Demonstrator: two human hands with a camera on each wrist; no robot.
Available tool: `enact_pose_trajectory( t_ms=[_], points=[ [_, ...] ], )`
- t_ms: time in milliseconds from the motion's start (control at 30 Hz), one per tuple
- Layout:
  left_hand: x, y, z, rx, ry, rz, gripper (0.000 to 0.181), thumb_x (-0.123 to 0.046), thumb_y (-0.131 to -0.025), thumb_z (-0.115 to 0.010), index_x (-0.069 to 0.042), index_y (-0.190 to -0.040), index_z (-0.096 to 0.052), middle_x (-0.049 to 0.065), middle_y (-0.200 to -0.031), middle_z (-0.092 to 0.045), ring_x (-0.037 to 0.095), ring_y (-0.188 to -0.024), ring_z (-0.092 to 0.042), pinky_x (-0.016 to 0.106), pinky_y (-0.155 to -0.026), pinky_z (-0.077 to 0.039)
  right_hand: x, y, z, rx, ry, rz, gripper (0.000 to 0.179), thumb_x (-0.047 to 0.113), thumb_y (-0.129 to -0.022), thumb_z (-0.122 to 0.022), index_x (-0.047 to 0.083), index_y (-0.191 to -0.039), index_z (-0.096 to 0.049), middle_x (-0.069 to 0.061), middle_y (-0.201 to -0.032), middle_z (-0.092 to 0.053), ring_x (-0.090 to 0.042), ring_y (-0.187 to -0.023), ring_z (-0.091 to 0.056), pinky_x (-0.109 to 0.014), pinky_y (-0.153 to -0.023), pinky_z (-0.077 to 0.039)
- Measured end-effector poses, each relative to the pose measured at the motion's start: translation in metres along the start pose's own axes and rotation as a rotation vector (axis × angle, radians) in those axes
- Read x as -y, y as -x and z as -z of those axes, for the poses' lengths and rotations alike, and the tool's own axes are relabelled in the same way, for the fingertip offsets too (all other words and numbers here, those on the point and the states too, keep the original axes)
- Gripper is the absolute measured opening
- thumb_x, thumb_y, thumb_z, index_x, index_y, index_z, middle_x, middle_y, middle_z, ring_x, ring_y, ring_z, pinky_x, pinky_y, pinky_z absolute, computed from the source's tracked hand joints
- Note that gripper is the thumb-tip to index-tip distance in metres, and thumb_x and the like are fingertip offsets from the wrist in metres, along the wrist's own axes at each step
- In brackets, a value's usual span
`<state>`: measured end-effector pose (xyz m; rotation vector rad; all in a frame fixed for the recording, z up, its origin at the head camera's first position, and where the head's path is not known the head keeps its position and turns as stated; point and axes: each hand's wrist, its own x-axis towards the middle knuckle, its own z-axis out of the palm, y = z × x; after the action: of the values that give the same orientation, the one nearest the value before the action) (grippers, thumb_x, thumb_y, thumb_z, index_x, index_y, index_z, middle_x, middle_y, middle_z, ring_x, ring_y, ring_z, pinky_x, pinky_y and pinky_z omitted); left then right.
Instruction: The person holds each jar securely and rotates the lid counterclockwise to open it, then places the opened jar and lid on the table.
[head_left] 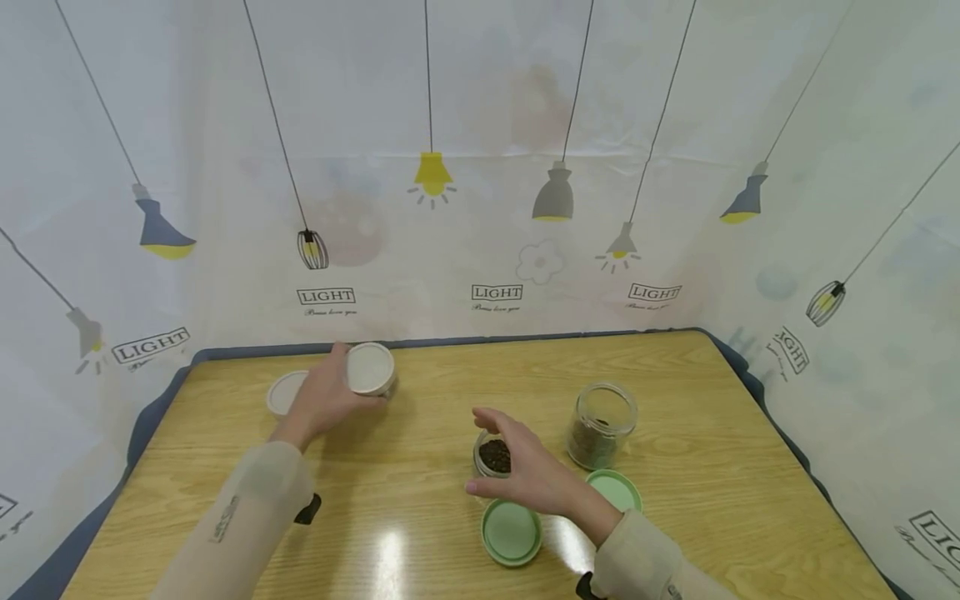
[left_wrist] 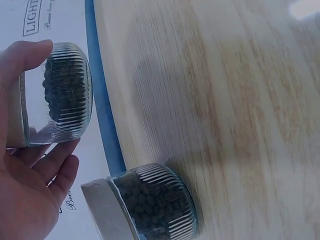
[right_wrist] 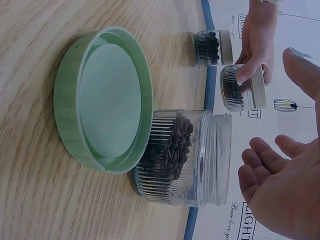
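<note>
My left hand (head_left: 324,400) grips a ribbed glass jar (left_wrist: 67,92) with a white lid, partly filled with dark beans or pellets. That jar is held up above the table's far left part. Beside it stands another white-lidded jar (left_wrist: 157,202) with similar dark contents, partly behind the hand in the head view. Near the middle, my right hand (head_left: 534,471) hovers by a small lidless jar (right_wrist: 172,155) of dark pieces, thumb and fingers spread apart. In the right wrist view, a gap shows between the fingers and this jar's rim.
A green lid (head_left: 512,533) lies in front of the small lidless jar. A second green lid (head_left: 617,490) is farther right, near a larger open glass jar (head_left: 600,429) with dark contents. A lamp-printed cloth (head_left: 450,267) rises behind the table (head_left: 420,475).
</note>
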<state>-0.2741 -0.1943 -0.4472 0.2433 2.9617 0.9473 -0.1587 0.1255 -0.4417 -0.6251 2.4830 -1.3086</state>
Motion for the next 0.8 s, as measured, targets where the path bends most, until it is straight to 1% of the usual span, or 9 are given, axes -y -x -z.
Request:
enact_pose_trajectory(
  t_ms=[100, 167, 367, 433, 600, 800],
  points=[
    [-0.002, 0.005, -0.001, 0.005, 0.012, -0.010, 0.095, -0.051, -0.061, -0.087, -0.009, -0.132, -0.039, 0.015, -0.123, -0.059, 0.034, -0.110, -0.060, 0.052, -0.093, -0.049, 0.000, 0.000, 0.000, 0.000, -0.002, -0.001, 0.090, 0.050, -0.083, -0.072, 0.024, -0.154, -0.023, -0.004, -0.154, -0.037, -0.025, -0.143, -0.034, -0.055, -0.114, -0.031],
    [-0.004, 0.008, -0.003, 0.001, 0.029, -0.030, 0.096, -0.050, -0.060, -0.088, -0.009, -0.132, -0.040, 0.015, -0.123, -0.060, 0.034, -0.111, -0.060, 0.053, -0.094, -0.049, 0.000, 0.000, -0.001, -0.001, -0.005, -0.002, 0.090, 0.050, -0.083, -0.072, 0.024, -0.154, -0.023, -0.004, -0.154, -0.037, -0.025, -0.143, -0.034, -0.055, -0.114, -0.030],
    [-0.011, 0.020, -0.008, -0.025, 0.111, -0.095, 0.098, -0.039, -0.061, -0.090, -0.009, -0.139, -0.039, 0.013, -0.131, -0.057, 0.034, -0.120, -0.056, 0.055, -0.102, -0.044, 0.000, 0.000, -0.001, -0.004, -0.013, -0.017, 0.090, 0.050, -0.082, -0.073, 0.028, -0.153, -0.022, -0.001, -0.154, -0.037, -0.025, -0.143, -0.033, -0.055, -0.114, -0.031],
    [-0.013, 0.025, -0.010, -0.042, 0.138, -0.104, 0.099, -0.037, -0.061, -0.090, -0.009, -0.141, -0.039, 0.012, -0.133, -0.056, 0.033, -0.121, -0.055, 0.055, -0.103, -0.043, 0.001, 0.000, -0.001, -0.004, -0.007, -0.023, 0.091, 0.052, -0.082, -0.073, 0.029, -0.153, -0.022, 0.000, -0.154, -0.037, -0.024, -0.143, -0.033, -0.055, -0.114, -0.031],
    [-0.021, 0.038, -0.017, -0.081, 0.205, -0.115, 0.097, -0.034, -0.061, -0.091, -0.008, -0.139, -0.040, 0.012, -0.131, -0.057, 0.032, -0.121, -0.056, 0.053, -0.103, -0.043, 0.003, 0.001, 0.000, -0.008, -0.004, -0.020, 0.092, 0.052, -0.081, -0.074, 0.028, -0.154, -0.023, -0.002, -0.154, -0.037, -0.025, -0.143, -0.033, -0.055, -0.114, -0.030],
    [-0.025, 0.054, -0.027, -0.066, 0.335, -0.112, 0.091, -0.027, -0.064, -0.091, -0.009, -0.138, -0.040, 0.012, -0.132, -0.056, 0.032, -0.124, -0.054, 0.054, -0.104, -0.042, 0.005, 0.002, 0.001, -0.023, -0.013, -0.003, 0.091, 0.049, -0.082, -0.074, 0.026, -0.154, -0.023, -0.003, -0.153, -0.039, -0.026, -0.142, -0.034, -0.055, -0.115, -0.030]
  ],
)
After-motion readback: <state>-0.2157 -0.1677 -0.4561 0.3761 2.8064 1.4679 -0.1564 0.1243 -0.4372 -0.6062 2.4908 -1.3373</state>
